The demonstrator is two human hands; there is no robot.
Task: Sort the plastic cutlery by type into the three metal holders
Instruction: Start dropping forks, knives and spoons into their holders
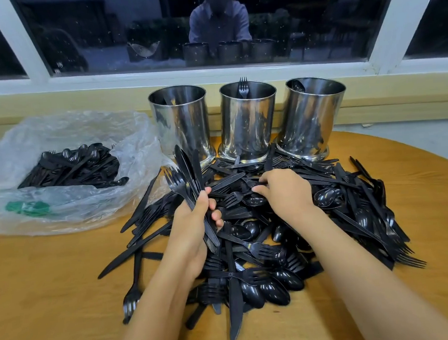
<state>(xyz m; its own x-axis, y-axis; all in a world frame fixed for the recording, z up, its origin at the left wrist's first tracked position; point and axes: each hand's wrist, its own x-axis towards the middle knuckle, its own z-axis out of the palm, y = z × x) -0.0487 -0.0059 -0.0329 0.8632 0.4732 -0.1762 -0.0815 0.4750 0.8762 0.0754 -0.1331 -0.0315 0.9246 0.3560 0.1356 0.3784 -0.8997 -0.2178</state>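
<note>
Your left hand grips a bundle of knives plus one fork, tips fanned upward, front-left of the middle holder. Your right hand lies on the loose pile just in front of that holder, fingers bent down among the pieces (whether they pinch one, cannot tell). Inside it: one fork, tines above the rim. Left holder and right holder flank it closely. A plastic bag with more cutlery lies well to its left.
</note>
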